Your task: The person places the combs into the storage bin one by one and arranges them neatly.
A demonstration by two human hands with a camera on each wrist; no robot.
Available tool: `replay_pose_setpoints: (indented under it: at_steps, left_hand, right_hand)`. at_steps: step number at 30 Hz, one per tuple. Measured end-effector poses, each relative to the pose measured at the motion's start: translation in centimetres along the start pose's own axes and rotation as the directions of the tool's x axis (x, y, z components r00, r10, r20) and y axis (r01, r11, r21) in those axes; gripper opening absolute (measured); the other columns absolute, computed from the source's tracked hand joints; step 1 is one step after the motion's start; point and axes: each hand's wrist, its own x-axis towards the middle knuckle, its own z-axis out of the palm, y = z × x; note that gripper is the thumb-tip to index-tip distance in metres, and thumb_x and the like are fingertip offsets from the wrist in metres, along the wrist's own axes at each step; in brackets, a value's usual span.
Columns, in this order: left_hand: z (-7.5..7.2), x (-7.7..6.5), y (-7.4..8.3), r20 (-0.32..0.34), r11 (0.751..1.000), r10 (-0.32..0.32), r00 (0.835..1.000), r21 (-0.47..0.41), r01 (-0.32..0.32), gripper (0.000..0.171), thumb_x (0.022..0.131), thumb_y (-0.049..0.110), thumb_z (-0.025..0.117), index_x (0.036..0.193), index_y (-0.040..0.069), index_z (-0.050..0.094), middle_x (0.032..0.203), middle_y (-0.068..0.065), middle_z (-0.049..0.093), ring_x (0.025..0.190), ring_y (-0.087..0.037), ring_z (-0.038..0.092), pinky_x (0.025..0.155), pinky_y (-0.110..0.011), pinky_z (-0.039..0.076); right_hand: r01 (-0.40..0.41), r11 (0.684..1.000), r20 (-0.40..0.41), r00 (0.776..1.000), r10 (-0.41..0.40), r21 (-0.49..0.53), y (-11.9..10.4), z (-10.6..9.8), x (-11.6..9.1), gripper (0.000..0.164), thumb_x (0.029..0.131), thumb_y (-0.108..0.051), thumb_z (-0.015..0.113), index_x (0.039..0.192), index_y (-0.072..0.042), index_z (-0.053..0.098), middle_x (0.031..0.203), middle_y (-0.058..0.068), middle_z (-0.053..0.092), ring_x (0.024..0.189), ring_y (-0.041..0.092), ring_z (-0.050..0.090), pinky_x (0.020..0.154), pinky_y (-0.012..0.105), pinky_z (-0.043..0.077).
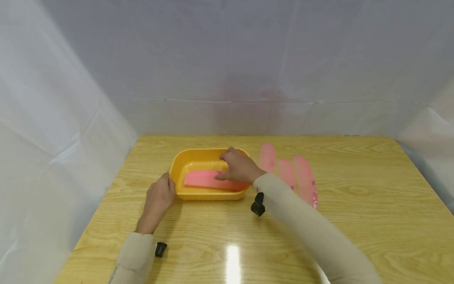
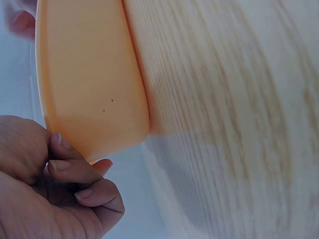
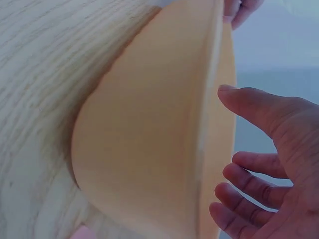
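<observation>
A yellow plastic basin (image 1: 209, 196) rests on the table, and a pink comb (image 1: 200, 178) lies lengthwise inside it. At the basin's left end my left hand (image 1: 159, 199) pinches the rim, its curled fingers (image 2: 82, 172) showing against the outer wall in the left wrist view. My right hand (image 1: 242, 166) is over the basin's right part, thumb and fingers spread apart with nothing between them. It overlaps part of the comb in the head view. In the right wrist view, the thumb (image 3: 249, 102) and loosely bent fingers reach over the rim.
Right of the basin, three more pink combs lie on the wooden table (image 1: 354, 221): a back comb (image 1: 267, 156), a middle comb (image 1: 285, 171) and a right comb (image 1: 304, 177). My right forearm passes close in front of them. White sheeting (image 1: 227, 71) hangs behind the table.
</observation>
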Motion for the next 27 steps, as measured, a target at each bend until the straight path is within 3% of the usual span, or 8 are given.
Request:
replay_pose_setpoints:
  at_steps: [8, 16, 27]
  left_hand:
    - [0.0, 0.0, 0.1, 0.006, 1.000, -0.005, 1.000, -0.001, 0.005, 0.022, 0.104, 0.008, 0.036, 0.097, -0.006, 0.053, 0.068, -0.009, 0.043, 0.060, -0.024, 0.044, 0.055, -0.037, 0.038]
    - [0.1, 0.2, 0.1, 0.014, 1.000, -0.005, 1.000, -0.006, 0.005, 0.022, 0.105, 0.008, 0.036, 0.096, -0.004, 0.052, 0.068, -0.009, 0.043, 0.060, -0.024, 0.044, 0.054, -0.036, 0.038]
    - [0.1, 0.2, -0.1, 0.000, 1.000, 0.001, 1.000, 0.006, -0.001, 0.022, 0.104, 0.008, 0.037, 0.095, -0.005, 0.053, 0.068, -0.011, 0.045, 0.061, -0.026, 0.046, 0.057, -0.041, 0.040]
  right_hand:
    - [-0.054, 0.998, -0.091, 0.994, 0.057, 0.040, 2.2, -2.6, -1.8, 0.073, 0.086, -0.042, 0.080, 0.139, 0.002, 0.055, 0.135, 0.015, 0.055, 0.121, 0.029, 0.054, 0.102, 0.044, 0.047]
    - [-0.113, 0.992, -0.159, 0.980, 0.122, 0.064, 5.6, -4.9, -4.2, 0.069, 0.086, -0.039, 0.081, 0.136, 0.003, 0.056, 0.130, 0.020, 0.057, 0.118, 0.037, 0.056, 0.098, 0.049, 0.047]
    - [-0.223, 0.967, -0.194, 0.950, 0.244, 0.126, 11.0, -6.2, -8.4, 0.067, 0.088, -0.035, 0.079, 0.135, 0.007, 0.056, 0.134, 0.028, 0.054, 0.114, 0.044, 0.057, 0.095, 0.055, 0.047]
